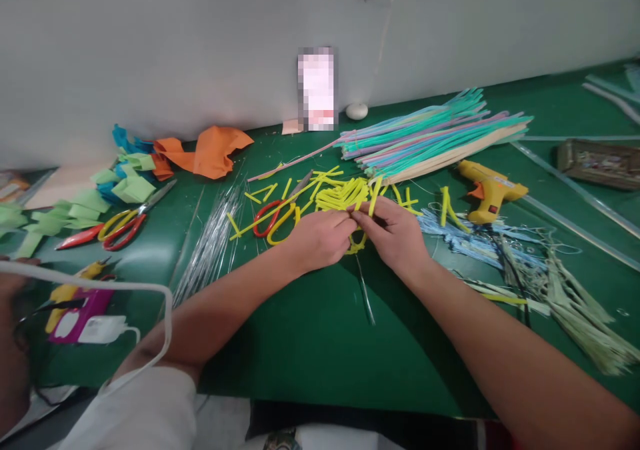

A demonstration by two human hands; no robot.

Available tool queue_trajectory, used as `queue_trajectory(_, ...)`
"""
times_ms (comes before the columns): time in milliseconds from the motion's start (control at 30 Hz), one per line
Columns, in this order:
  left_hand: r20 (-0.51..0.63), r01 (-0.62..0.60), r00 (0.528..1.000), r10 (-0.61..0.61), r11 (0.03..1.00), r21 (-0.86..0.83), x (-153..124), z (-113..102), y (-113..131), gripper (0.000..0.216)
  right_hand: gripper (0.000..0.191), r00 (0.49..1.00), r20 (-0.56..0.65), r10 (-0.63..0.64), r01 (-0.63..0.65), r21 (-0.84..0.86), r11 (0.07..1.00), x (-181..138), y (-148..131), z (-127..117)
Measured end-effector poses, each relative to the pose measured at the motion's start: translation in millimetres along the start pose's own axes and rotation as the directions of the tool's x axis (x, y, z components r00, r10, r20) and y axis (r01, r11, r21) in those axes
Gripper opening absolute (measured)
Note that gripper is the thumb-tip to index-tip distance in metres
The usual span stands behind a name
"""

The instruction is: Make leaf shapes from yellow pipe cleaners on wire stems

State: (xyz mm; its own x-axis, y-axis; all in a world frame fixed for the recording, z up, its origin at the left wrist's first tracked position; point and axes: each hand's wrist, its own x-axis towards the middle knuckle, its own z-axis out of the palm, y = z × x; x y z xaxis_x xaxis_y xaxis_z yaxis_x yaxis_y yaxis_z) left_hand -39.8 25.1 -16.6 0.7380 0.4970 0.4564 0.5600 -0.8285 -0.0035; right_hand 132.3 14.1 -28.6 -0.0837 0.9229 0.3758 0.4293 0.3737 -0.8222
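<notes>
My left hand (320,240) and my right hand (400,237) meet at the middle of the green table, fingertips pinched together on yellow pipe cleaners. A short yellow pipe cleaner (375,195) sticks up from the right fingers. Below the fingertips shows a small yellow loop, and a thin wire (367,297) hangs down from it. Just beyond the hands lies a pile of bent yellow pipe cleaners (343,195). The fingers partly hide the exact grip. Red-and-yellow-handled scissors (270,220) lie beside my left hand among cut yellow pieces.
Bundled coloured pipe cleaners (430,137) lie behind the hands, with a yellow glue gun (490,190) to the right. Silver wires (213,243), a second pair of scissors (125,230) and a purple power strip (83,310) are left. Another person's arm (13,350) is at far left.
</notes>
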Motion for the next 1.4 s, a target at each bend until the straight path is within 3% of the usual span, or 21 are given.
queue_trajectory(67,-0.06,0.079,0.995,-0.085,0.993,-0.091,-0.3,-1.8,1.1,0.01,0.03,1.0,-0.002,-0.005,0.005,-0.028,1.0,0.2,0.4,-0.3)
queue_trajectory(133,-0.15,0.203,0.958,-0.246,0.946,-0.255,1.4,-5.2,2.5,0.005,0.028,1.0,0.009,-0.019,0.019,-0.038,0.999,0.3,0.3,-0.3)
queue_trajectory(200,-0.175,0.299,0.891,-0.42,0.83,-0.471,5.9,-9.8,4.4,0.014,0.026,0.999,0.025,-0.048,0.05,-0.043,0.998,0.4,0.3,0.4)
queue_trajectory(267,-0.104,0.36,0.833,-0.544,0.674,-0.645,12.2,-14.1,6.8,0.024,0.028,0.995,0.032,-0.092,0.093,-0.043,0.995,0.5,0.9,1.9)
queue_trajectory(367,0.008,0.389,0.809,-0.588,0.524,-0.758,21.0,-18.4,10.7,0.018,0.029,0.986,0.025,-0.164,0.165,-0.038,0.986,0.5,3.1,4.4)
queue_trajectory(533,0.054,0.384,0.777,-0.627,0.405,-0.83,25.2,-21.9,11.9,0.014,0.028,0.977,0.079,-0.198,0.201,-0.032,0.979,-0.4,4.9,7.2)
queue_trajectory(700,-0.031,0.355,0.758,-0.651,0.452,-0.818,24.5,-25.1,9.5,0.015,0.026,0.974,0.166,-0.155,0.166,-0.056,0.985,-1.5,4.2,10.0)
queue_trajectory(1067,0.031,0.373,0.791,-0.611,0.442,-0.816,22.8,-22.7,11.2,0.019,0.028,0.972,0.16,-0.173,0.186,-0.069,0.98,-3.0,2.0,9.5)
queue_trajectory(1133,0.015,0.362,0.795,-0.606,0.454,-0.814,22.9,-23.0,10.0,0.017,0.024,0.979,0.163,-0.122,0.141,-0.11,0.984,-3.1,-0.9,8.4)
queue_trajectory(1267,-0.132,0.31,0.799,-0.586,0.591,-0.745,24.5,-24.8,5.9,0.012,0.018,0.977,0.213,0.026,0.012,-0.177,0.984,-3.2,-5.0,7.2)
queue_trajectory(1400,-0.153,0.293,0.805,-0.574,0.608,-0.737,25.5,-26.2,3.2,0.012,0.017,0.921,0.333,0.2,-0.12,-0.245,0.962,-2.7,-3.1,8.7)
